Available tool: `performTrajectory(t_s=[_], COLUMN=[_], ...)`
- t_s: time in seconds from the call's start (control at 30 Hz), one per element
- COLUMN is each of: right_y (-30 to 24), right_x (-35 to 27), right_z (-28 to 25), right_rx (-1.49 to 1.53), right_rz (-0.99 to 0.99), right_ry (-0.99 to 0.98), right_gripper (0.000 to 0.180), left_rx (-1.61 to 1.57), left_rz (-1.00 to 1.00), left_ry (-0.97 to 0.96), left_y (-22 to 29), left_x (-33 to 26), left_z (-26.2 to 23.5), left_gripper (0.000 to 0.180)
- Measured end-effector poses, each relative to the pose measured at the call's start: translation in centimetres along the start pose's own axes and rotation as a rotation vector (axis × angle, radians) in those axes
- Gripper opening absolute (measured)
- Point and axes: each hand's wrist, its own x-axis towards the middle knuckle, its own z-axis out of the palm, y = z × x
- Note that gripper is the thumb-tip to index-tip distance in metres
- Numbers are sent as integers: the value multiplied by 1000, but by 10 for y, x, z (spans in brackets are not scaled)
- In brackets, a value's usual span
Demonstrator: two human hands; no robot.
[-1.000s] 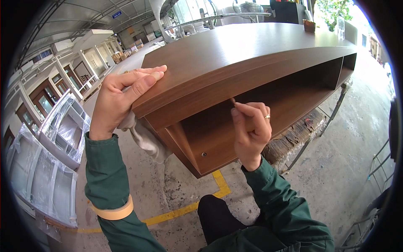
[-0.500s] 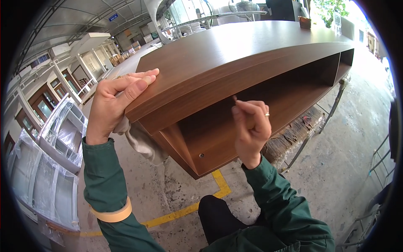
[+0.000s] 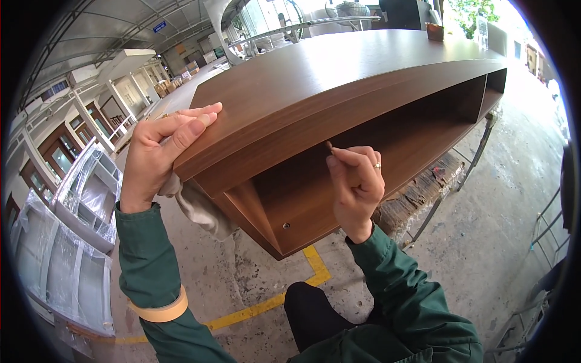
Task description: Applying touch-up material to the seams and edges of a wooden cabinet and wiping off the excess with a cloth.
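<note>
A dark brown wood-grain cabinet point(image 3: 284, 72) with a curved front edge and open compartments lies before me. My left hand point(image 3: 160, 145) grips its near left corner, with the thumb and fingers on the top panel. Just below that hand hangs a pale cloth point(image 3: 196, 209); whether the hidden fingers hold it, I cannot tell. In front of the open compartment, my right hand point(image 3: 360, 187) pinches a small dark brown piece point(image 3: 328, 145) between thumb and forefinger, its tip close to the front rail's lower edge. A roll of tan tape point(image 3: 160, 310) circles my left forearm.
A metal stand point(image 3: 482, 142) with a worn padded board point(image 3: 417, 187) is under the cabinet. Plastic-wrapped panels point(image 3: 63, 260) lean at the left. A small brown container point(image 3: 435, 31) and a clear bottle point(image 3: 482, 33) stand on the far right end. Yellow tape point(image 3: 251, 311) marks the concrete floor.
The cabinet and both hands appear slightly further left in the picture. My right hand keeps its pinch on the small brown piece, whose tip shows more clearly; my left hand stays on the corner.
</note>
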Motion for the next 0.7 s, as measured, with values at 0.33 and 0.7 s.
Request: performTrajectory(t_s=[0.33, 0.7], right_y=[8, -2], right_x=[3, 5], right_z=[5, -7], right_rx=[92, 91], right_rz=[48, -6], right_ry=[61, -154], right_gripper=[18, 15], left_rx=[-8, 20], left_rz=[3, -7], left_ry=[13, 34], left_y=[0, 0], left_x=[0, -1], left_z=[1, 3], left_gripper=[20, 21])
